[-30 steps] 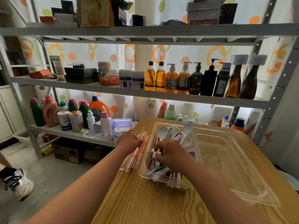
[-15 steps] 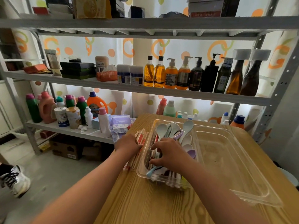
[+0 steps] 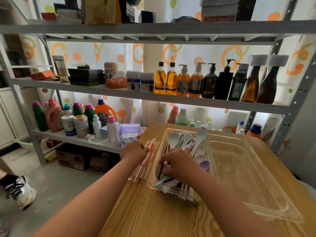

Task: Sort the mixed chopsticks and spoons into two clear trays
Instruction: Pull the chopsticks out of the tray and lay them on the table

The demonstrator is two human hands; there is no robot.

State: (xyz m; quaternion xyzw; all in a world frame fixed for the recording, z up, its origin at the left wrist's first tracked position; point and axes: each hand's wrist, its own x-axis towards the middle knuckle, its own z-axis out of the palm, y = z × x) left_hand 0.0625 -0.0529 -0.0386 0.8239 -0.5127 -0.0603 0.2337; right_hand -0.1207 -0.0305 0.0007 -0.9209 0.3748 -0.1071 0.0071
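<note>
A narrow clear tray point(image 3: 152, 182) on the wooden table point(image 3: 145, 212) holds pale spoons point(image 3: 173, 140) mixed with dark chopsticks. My right hand point(image 3: 179, 164) is inside this tray, fingers curled down round some chopsticks near its left wall. Which sticks it grips is hidden under the hand. Left of the tray lies a bundle of paper-wrapped chopsticks point(image 3: 142, 170) with red print. My left hand point(image 3: 134, 150) grips the far half of that bundle, fingers curled over it. A wider clear tray point(image 3: 256, 178) sits right of the narrow one with nothing in it.
A metal shelf rack point(image 3: 153, 98) full of bottles stands just beyond the table's far edge. Detergent bottles and a purple packet point(image 3: 130, 134) crowd the lower shelf by the table's left corner. Another person's shoe point(image 3: 20, 192) is on the floor at left.
My left hand has slid a little toward the narrow tray along the wrapped bundle. My right hand has stayed in the tray, its fingers working lower among the chopsticks.
</note>
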